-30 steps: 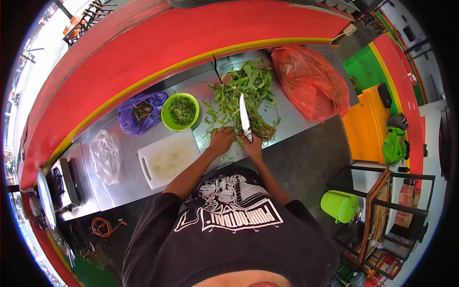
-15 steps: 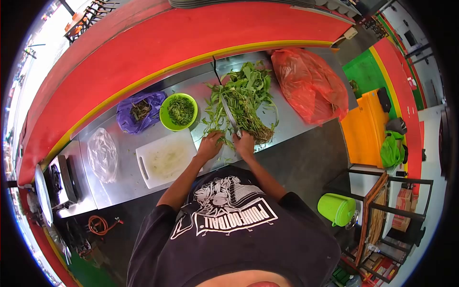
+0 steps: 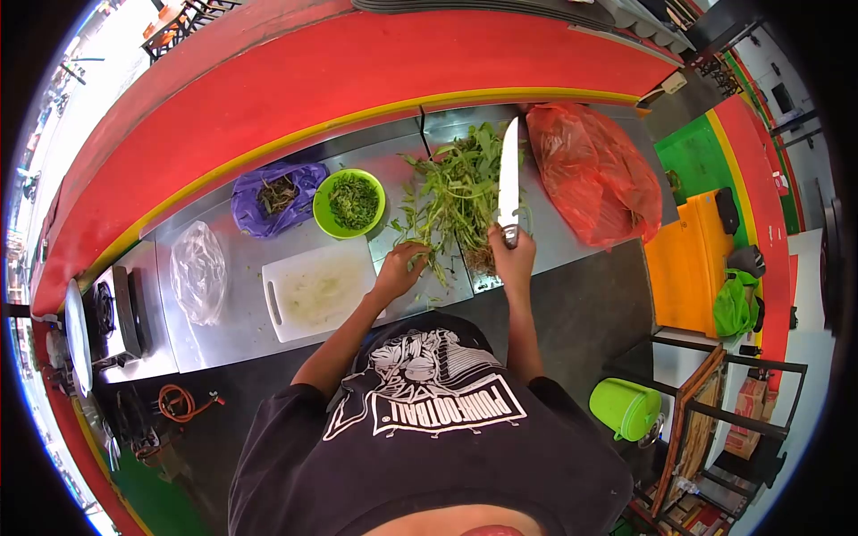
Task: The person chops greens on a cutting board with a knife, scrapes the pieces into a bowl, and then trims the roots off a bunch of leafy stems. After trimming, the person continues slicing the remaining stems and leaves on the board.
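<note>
My right hand (image 3: 512,255) is wrapped round the handle of a large knife (image 3: 508,174), its blade pointing away from me over the right side of a leafy green pile (image 3: 456,183). At the pile's near left edge, my left hand (image 3: 399,270) has its fingers closed on green stems. Roots and stem ends of the pile lie close to the knife handle. Left of my left hand is a white cutting board (image 3: 319,290) with faint green stains. Beyond the board stands a lime green bowl (image 3: 378,222) of chopped greens.
A purple bag (image 3: 246,210) with plant scraps and a clear plastic bag (image 3: 197,272) lie left on the metal counter (image 3: 234,313). A red plastic bag (image 3: 585,174) lies right. A red wall (image 3: 357,67) runs behind; a green bucket (image 3: 619,406) stands on the floor at right.
My right hand has moved right with the knife, away from my left hand. The blade has swung from leaning left across the greens to nearly straight away from me.
</note>
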